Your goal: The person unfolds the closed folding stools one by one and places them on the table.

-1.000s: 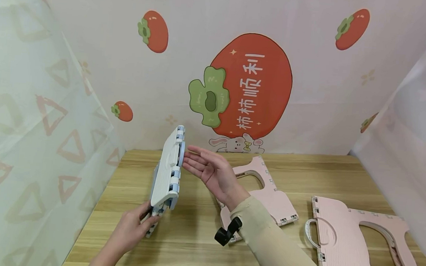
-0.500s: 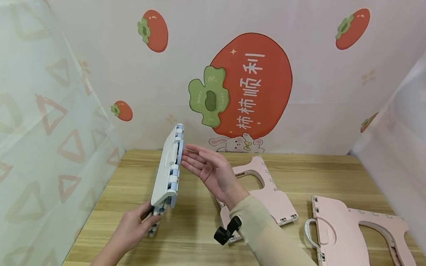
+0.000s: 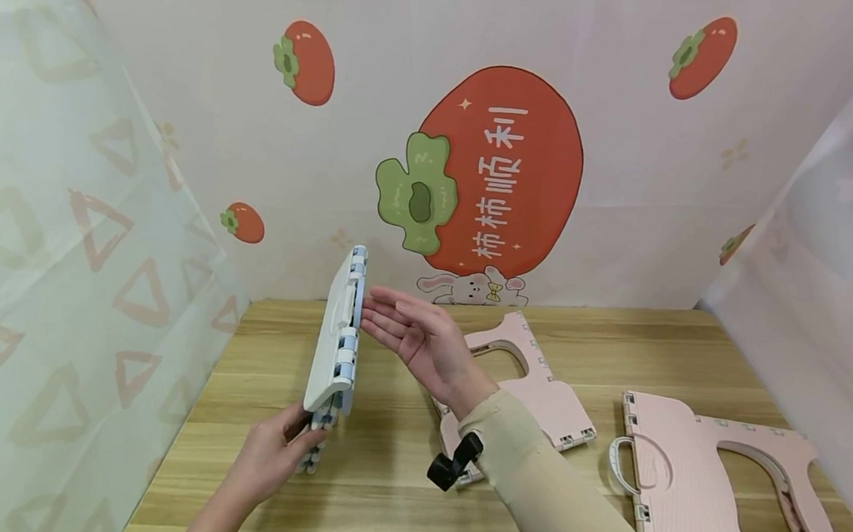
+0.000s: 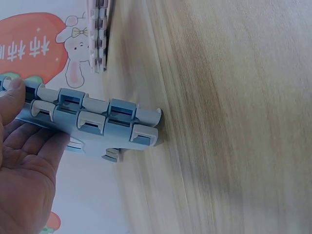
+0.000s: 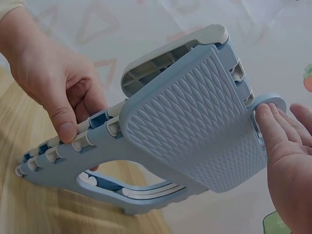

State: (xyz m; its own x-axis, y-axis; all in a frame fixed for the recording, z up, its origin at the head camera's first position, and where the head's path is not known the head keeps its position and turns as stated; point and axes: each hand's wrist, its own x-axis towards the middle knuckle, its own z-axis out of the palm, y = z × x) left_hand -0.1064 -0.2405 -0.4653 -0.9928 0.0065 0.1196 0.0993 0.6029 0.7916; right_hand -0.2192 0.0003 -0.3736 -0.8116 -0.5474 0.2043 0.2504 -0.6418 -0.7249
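Note:
A folding step stool (image 3: 329,338), white on one half and blue on the other, stands on edge at the left of the table. My left hand (image 3: 265,451) grips its near side edge, thumb on the hinged edge in the left wrist view and fingers around the blue panel (image 4: 92,129). At the far right of the stool, my right hand (image 3: 431,346) has its fingers straight. In the right wrist view those fingertips rest against the blue carrying handle (image 5: 275,101). The textured blue top panel (image 5: 195,117) and white half lie partly apart, with a gap between them.
Two pink folding stools lie flat on the wooden table (image 3: 377,513): one pink stool (image 3: 539,404) behind my right forearm, another pink stool (image 3: 695,487) at the right with its white handle (image 3: 621,465) sticking out. Printed cloth walls (image 3: 314,165) enclose the table.
The stool has turned slightly, and its upper end has shifted a little left. My right hand has followed it slightly left. My left hand keeps its grip.

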